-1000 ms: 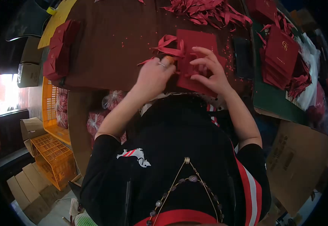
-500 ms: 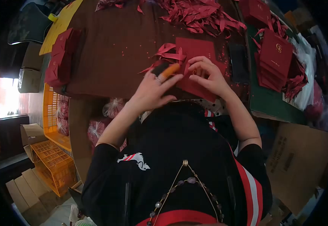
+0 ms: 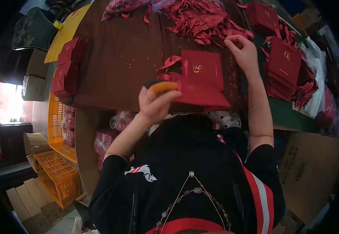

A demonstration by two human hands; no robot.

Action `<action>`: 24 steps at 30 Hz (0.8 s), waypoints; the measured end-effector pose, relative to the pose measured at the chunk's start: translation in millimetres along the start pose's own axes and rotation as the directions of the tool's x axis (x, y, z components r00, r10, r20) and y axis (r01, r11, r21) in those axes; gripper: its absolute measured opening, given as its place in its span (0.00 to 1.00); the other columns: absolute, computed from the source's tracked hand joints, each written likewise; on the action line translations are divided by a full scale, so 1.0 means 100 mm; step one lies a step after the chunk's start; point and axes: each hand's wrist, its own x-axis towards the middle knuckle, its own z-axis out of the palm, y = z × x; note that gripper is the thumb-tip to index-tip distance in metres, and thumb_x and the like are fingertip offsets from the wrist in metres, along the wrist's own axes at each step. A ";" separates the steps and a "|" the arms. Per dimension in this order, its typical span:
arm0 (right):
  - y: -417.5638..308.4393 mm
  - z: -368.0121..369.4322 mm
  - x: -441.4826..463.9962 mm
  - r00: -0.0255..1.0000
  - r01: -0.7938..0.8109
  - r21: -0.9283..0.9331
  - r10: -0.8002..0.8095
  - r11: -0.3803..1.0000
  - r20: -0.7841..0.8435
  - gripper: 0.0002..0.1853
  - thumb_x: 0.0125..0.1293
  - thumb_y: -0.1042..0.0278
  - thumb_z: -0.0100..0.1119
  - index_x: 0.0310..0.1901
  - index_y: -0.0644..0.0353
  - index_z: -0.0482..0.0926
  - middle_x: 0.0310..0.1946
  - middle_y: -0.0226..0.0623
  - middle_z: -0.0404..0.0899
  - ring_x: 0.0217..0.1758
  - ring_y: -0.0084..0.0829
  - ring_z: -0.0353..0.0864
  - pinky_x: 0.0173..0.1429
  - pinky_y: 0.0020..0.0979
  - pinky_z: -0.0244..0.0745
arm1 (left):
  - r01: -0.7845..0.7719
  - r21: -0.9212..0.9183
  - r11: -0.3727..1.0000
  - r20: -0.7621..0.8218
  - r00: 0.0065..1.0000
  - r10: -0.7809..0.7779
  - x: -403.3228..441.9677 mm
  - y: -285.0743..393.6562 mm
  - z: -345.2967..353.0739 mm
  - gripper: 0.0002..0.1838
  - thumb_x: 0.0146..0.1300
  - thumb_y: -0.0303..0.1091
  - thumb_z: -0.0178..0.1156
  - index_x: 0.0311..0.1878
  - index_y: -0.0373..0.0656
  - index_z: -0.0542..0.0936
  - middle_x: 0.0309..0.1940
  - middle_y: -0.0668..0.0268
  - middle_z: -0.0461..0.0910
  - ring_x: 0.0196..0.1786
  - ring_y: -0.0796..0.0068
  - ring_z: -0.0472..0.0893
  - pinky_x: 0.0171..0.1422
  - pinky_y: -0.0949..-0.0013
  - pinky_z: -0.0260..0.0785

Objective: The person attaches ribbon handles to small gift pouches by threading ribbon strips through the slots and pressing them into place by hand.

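Observation:
My left hand [image 3: 157, 103] is closed round an orange and black tool [image 3: 162, 87], beside the near red paper bag [image 3: 200, 91]. That bag lies over the lower part of another red bag with a gold logo [image 3: 212, 64]. Red ribbon loops [image 3: 172, 60] stick out to their left. Up and to the right, my right hand [image 3: 244, 52] has thumb and forefinger pinched together at the edge of a heap of red ribbons [image 3: 200, 19]. Whatever the fingertips hold is too small to make out.
Folded red bags [image 3: 66, 74] stand at the table's left edge. Stacked red bags [image 3: 282, 64] with ribbons lie on the green surface [image 3: 302, 117] at right. Small red bits [image 3: 231, 74] are scattered on the brown tabletop [image 3: 115, 78]. Orange crates [image 3: 58, 171] stand at lower left.
My right hand has left the red bags and reached up to the ribbon heap. My left hand still has the tool, now lower. The gold logo on the upper bag has come into view.

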 end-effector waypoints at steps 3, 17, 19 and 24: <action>-0.11 -0.07 -0.02 0.993 0.042 -0.211 -0.064 0.977 -0.101 0.12 0.66 0.56 0.67 0.43 0.54 0.87 0.33 0.32 0.86 0.34 0.28 0.84 0.41 0.33 0.76 | 0.270 -0.179 0.946 -0.226 0.925 -0.307 0.30 -0.10 -0.06 0.06 0.64 0.20 0.64 0.44 0.36 0.86 0.40 0.61 0.85 0.39 0.68 0.83 0.43 0.70 0.74; 0.18 0.34 0.21 0.980 -0.021 -0.812 0.173 0.583 0.099 0.17 0.63 0.51 0.69 0.47 0.54 0.87 0.42 0.41 0.87 0.49 0.45 0.87 0.50 0.46 0.82 | 0.414 0.421 0.807 0.053 0.877 -0.478 0.20 -0.38 0.60 0.24 0.57 0.55 0.74 0.46 0.46 0.82 0.44 0.55 0.77 0.43 0.51 0.77 0.48 0.55 0.71; 0.24 0.41 0.23 0.974 -0.029 -0.845 0.204 0.534 0.095 0.16 0.63 0.52 0.69 0.47 0.52 0.87 0.42 0.42 0.87 0.49 0.46 0.88 0.50 0.46 0.82 | 0.424 0.499 0.755 0.169 0.808 -0.565 0.14 -0.27 0.64 0.29 0.56 0.61 0.72 0.47 0.46 0.81 0.46 0.54 0.77 0.46 0.52 0.79 0.50 0.54 0.73; 0.27 0.37 0.16 0.997 0.025 -0.779 0.044 0.626 0.067 0.11 0.65 0.55 0.68 0.44 0.49 0.87 0.39 0.37 0.86 0.45 0.45 0.87 0.48 0.46 0.82 | 0.550 0.489 0.677 0.229 0.668 -0.708 0.07 -0.26 0.71 0.35 0.55 0.61 0.73 0.55 0.44 0.77 0.50 0.53 0.76 0.51 0.50 0.80 0.53 0.53 0.76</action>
